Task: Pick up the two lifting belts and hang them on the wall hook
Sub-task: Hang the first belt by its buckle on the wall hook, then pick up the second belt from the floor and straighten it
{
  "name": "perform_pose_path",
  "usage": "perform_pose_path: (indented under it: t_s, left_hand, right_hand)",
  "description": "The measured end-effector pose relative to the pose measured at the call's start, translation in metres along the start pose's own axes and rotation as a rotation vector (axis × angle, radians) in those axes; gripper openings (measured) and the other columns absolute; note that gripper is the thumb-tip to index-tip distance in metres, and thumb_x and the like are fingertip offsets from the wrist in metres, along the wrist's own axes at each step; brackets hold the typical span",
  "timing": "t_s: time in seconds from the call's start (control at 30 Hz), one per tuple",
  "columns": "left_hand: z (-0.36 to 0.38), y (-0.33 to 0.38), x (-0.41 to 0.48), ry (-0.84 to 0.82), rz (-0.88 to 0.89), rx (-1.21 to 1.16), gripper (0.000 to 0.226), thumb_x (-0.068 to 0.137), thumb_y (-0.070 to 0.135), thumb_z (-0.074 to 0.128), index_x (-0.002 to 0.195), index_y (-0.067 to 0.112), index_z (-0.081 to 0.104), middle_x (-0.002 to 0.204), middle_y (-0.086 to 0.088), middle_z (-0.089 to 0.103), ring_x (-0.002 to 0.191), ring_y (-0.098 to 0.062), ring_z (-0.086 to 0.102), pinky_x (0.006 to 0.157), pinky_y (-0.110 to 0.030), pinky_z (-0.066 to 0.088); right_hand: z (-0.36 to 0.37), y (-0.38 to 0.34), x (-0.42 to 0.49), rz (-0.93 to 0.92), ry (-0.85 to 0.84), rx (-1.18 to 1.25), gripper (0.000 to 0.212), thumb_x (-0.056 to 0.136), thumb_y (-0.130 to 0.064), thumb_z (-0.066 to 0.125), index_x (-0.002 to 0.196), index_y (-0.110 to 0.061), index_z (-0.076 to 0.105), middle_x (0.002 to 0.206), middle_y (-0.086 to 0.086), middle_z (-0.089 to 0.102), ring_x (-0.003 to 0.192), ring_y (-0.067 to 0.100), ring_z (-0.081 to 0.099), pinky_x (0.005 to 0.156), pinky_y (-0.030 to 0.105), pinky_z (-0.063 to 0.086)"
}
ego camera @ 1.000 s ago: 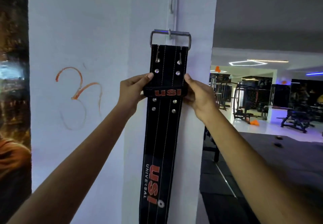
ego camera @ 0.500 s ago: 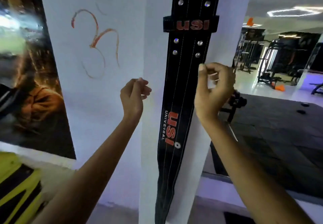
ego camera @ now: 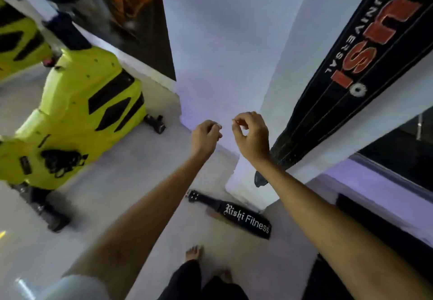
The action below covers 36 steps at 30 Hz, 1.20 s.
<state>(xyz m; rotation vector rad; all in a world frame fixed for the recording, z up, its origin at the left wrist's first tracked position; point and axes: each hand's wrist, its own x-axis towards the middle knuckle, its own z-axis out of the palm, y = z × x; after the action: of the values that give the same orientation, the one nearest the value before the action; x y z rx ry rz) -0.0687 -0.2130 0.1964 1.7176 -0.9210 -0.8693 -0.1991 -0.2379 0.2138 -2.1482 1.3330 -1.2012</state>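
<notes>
A black lifting belt with red USI lettering [ego camera: 346, 70] hangs down the white pillar [ego camera: 264, 49]; its top and the hook are out of frame. A second black belt marked "Rishi Fitness" [ego camera: 243, 217] lies flat on the floor at the pillar's foot. My left hand [ego camera: 206, 135] and my right hand [ego camera: 251, 135] hover side by side in front of the pillar, fingers loosely curled, holding nothing. The right hand is just left of the hanging belt's lower end, not touching it.
A yellow-green exercise machine [ego camera: 77, 117] stands on the pale floor [ego camera: 131, 194] to the left. A dark poster [ego camera: 140, 18] covers the wall behind it. My bare feet [ego camera: 194, 252] stand just short of the floor belt. Dark matting [ego camera: 386, 234] lies right.
Both hands have let go of the hanging USI belt and dropped lower. My view has tilted down from the hook to the floor, bringing the second belt into sight.
</notes>
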Motion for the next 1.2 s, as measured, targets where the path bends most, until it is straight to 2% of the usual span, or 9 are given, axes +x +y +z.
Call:
perform_pose_path:
  t_s: [0.27, 0.33, 0.43, 0.57, 0.7, 0.83, 0.97, 1.1, 1.2]
  left_hand:
    - [0.023, -0.191, 0.006, 0.057, -0.427, 0.036, 0.019, 0.084, 0.012, 0.052, 0.086, 0.002, 0.068, 0.063, -0.008, 0.064, 0.059, -0.022, 0.058, 0.057, -0.029, 0.045]
    - [0.039, -0.253, 0.007, 0.047, -0.528, 0.027, 0.016, 0.081, 0.014, 0.052, 0.076, 0.006, 0.064, 0.062, -0.008, 0.063, 0.061, -0.026, 0.060, 0.058, -0.034, 0.047]
    - [0.060, -0.350, 0.003, 0.033, -0.692, 0.067, 0.020, 0.079, 0.018, 0.052, 0.061, 0.015, 0.059, 0.066, -0.011, 0.066, 0.069, -0.032, 0.065, 0.066, -0.040, 0.054]
    - [0.085, -0.463, 0.002, -0.032, -0.830, 0.055, 0.018, 0.087, 0.015, 0.052, 0.071, 0.013, 0.060, 0.073, -0.012, 0.065, 0.068, -0.026, 0.061, 0.065, -0.035, 0.053]
    - [0.109, -0.552, 0.016, -0.035, -0.878, 0.026, 0.013, 0.089, 0.013, 0.054, 0.080, 0.010, 0.063, 0.076, -0.012, 0.065, 0.070, -0.025, 0.062, 0.070, -0.037, 0.057]
    - [0.134, -0.626, 0.040, 0.008, -0.920, -0.020, 0.014, 0.087, 0.013, 0.057, 0.074, 0.010, 0.061, 0.073, -0.013, 0.065, 0.064, -0.024, 0.062, 0.061, -0.033, 0.056]
    - [0.155, -0.685, 0.062, -0.059, -0.972, 0.022, 0.015, 0.085, 0.016, 0.059, 0.070, 0.010, 0.060, 0.078, -0.013, 0.066, 0.061, -0.022, 0.060, 0.055, -0.027, 0.050]
    - [0.162, -0.703, 0.064, -0.217, -1.049, 0.055, 0.021, 0.090, 0.021, 0.056, 0.074, 0.009, 0.063, 0.076, -0.007, 0.066, 0.065, -0.019, 0.060, 0.063, -0.027, 0.048]
    - [0.164, -0.701, 0.063, -0.241, -1.034, 0.076, 0.021, 0.089, 0.024, 0.060, 0.075, 0.009, 0.064, 0.082, -0.009, 0.068, 0.070, -0.021, 0.062, 0.067, -0.029, 0.050]
  right_hand:
    - [0.135, 0.102, -0.117, 0.355, -0.524, 0.055, 0.014, 0.088, -0.015, 0.068, 0.091, -0.002, 0.066, 0.089, 0.014, 0.070, 0.082, 0.026, 0.063, 0.075, 0.040, 0.055]
    - [0.166, 0.134, -0.152, 0.454, -0.615, 0.053, 0.018, 0.087, -0.015, 0.070, 0.097, 0.000, 0.068, 0.095, 0.017, 0.072, 0.086, 0.030, 0.067, 0.079, 0.043, 0.056]
    - [0.207, 0.189, -0.212, 0.585, -0.752, 0.019, 0.022, 0.086, -0.018, 0.072, 0.100, -0.001, 0.070, 0.099, 0.017, 0.074, 0.089, 0.029, 0.068, 0.077, 0.030, 0.051]
    - [0.263, 0.265, -0.284, 0.625, -0.900, -0.033, 0.028, 0.087, -0.021, 0.073, 0.105, 0.000, 0.070, 0.101, 0.017, 0.075, 0.087, 0.024, 0.068, 0.074, 0.022, 0.041]
    - [0.332, 0.321, -0.326, 0.645, -0.887, -0.036, 0.028, 0.087, -0.021, 0.073, 0.106, 0.000, 0.070, 0.101, 0.016, 0.075, 0.086, 0.022, 0.066, 0.074, 0.022, 0.041]
    - [0.397, 0.374, -0.347, 0.632, -0.883, -0.045, 0.026, 0.090, -0.020, 0.070, 0.108, -0.001, 0.069, 0.106, 0.016, 0.072, 0.095, 0.026, 0.068, 0.076, 0.026, 0.045]
    - [0.443, 0.427, -0.342, 0.526, -0.866, -0.243, 0.025, 0.089, -0.022, 0.065, 0.105, -0.002, 0.062, 0.111, 0.017, 0.063, 0.107, 0.033, 0.057, 0.083, 0.037, 0.047]
    - [0.461, 0.470, -0.333, 0.571, -1.078, -0.540, 0.064, 0.090, -0.047, 0.059, 0.134, -0.005, 0.042, 0.139, 0.017, 0.049, 0.130, 0.040, 0.043, 0.107, 0.056, 0.035]
    - [0.465, 0.478, -0.330, 0.712, -1.259, -0.580, 0.063, 0.089, -0.050, 0.062, 0.134, -0.010, 0.046, 0.136, 0.015, 0.053, 0.131, 0.038, 0.044, 0.111, 0.060, 0.027]
